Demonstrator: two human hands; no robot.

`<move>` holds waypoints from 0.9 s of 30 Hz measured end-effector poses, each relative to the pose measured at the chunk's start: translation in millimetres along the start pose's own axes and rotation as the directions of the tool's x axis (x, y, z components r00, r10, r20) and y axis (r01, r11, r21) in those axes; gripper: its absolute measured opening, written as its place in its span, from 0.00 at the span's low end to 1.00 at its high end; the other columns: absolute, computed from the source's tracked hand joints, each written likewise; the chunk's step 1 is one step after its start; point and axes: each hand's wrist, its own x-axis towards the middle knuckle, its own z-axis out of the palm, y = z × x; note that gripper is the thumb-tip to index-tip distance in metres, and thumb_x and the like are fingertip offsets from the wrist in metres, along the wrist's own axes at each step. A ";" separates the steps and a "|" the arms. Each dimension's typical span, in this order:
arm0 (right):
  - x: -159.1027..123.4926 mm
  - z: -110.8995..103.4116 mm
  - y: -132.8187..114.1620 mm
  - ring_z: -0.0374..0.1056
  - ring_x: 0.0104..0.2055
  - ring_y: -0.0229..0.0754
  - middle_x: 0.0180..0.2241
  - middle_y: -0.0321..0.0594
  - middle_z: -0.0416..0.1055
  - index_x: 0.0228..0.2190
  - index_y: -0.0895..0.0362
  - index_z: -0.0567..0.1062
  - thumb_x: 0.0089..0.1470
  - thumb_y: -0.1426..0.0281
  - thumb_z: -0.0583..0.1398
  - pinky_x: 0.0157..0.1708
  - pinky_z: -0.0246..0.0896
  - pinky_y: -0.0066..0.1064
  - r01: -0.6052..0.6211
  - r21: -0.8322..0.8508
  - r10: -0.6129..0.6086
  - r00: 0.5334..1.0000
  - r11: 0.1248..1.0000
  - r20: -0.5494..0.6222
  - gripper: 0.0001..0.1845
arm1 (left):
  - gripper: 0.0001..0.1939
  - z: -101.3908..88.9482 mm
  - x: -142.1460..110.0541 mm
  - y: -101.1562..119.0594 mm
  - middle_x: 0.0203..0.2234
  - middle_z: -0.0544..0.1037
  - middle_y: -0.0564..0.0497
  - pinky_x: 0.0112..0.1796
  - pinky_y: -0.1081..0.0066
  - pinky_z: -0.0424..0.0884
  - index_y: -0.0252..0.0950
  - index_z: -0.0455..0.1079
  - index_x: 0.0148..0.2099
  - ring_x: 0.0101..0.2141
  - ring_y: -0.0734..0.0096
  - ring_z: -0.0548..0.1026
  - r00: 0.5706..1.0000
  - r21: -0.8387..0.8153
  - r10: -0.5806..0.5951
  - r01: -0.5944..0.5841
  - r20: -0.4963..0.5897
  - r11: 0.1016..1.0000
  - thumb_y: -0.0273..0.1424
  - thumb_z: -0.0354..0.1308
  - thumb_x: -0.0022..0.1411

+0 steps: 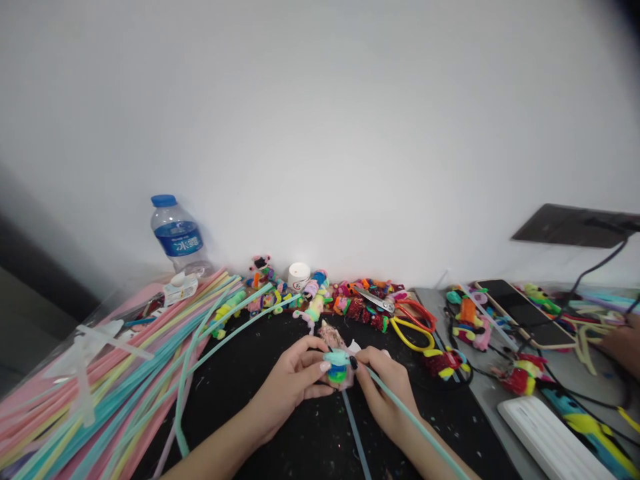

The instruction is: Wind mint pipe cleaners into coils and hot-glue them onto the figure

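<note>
My left hand [299, 375] has its fingers closed around a small pipe-cleaner figure [338, 371] in mint, blue and green. Against the figure's right side, my right hand [383, 380] pinches a long mint pipe cleaner [410, 417], which trails down to the bottom right edge. A small black piece [354, 363] shows by the right fingertips; whether it belongs to the figure I cannot tell. Below the figure, a grey-blue strip [356, 433] runs along the black mat [300, 443]. My palms and the figure's far side are hidden.
Pastel pipe cleaners [125, 380] lie heaped at left beside a water bottle [177, 233]. Finished figures [360, 310] line the wall, with open scissors [400, 313] among them. At right are a phone [525, 313], a white power strip [550, 440], cables and another person's hand [623, 343].
</note>
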 end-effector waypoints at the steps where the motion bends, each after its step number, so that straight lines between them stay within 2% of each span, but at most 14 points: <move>1: 0.1 0.1 0.0 0.61 0.23 0.37 0.21 0.34 0.64 0.24 0.56 0.65 0.56 0.75 0.50 0.27 0.54 0.26 -0.003 0.000 0.003 1.000 1.000 -0.004 0.11 | 0.09 0.0 -0.2 0.0 0.31 0.74 0.53 0.33 0.74 0.71 0.36 0.63 0.39 0.29 0.76 0.74 1.000 -0.008 -0.007 0.007 0.004 1.000 0.30 0.59 0.56; 13: -1.2 1.3 1.3 0.60 0.22 0.36 0.20 0.33 0.64 0.24 0.56 0.65 0.56 0.75 0.51 0.27 0.54 0.26 -0.034 -0.018 0.033 0.999 0.999 -0.022 0.10 | 0.11 0.9 -1.4 -1.2 0.33 0.73 0.53 0.35 0.75 0.71 0.37 0.63 0.40 0.32 0.75 0.75 0.999 -0.024 -0.027 0.028 0.030 0.999 0.28 0.60 0.54; 27: 0.0 0.9 -0.3 0.61 0.23 0.38 0.21 0.35 0.65 0.23 0.55 0.64 0.56 0.74 0.50 0.25 0.54 0.27 -0.007 0.004 0.007 1.000 1.000 0.001 0.11 | 0.09 0.6 -1.2 -0.2 0.32 0.74 0.53 0.34 0.73 0.71 0.37 0.63 0.39 0.30 0.75 0.75 0.999 -0.029 -0.022 0.023 0.045 0.999 0.29 0.59 0.56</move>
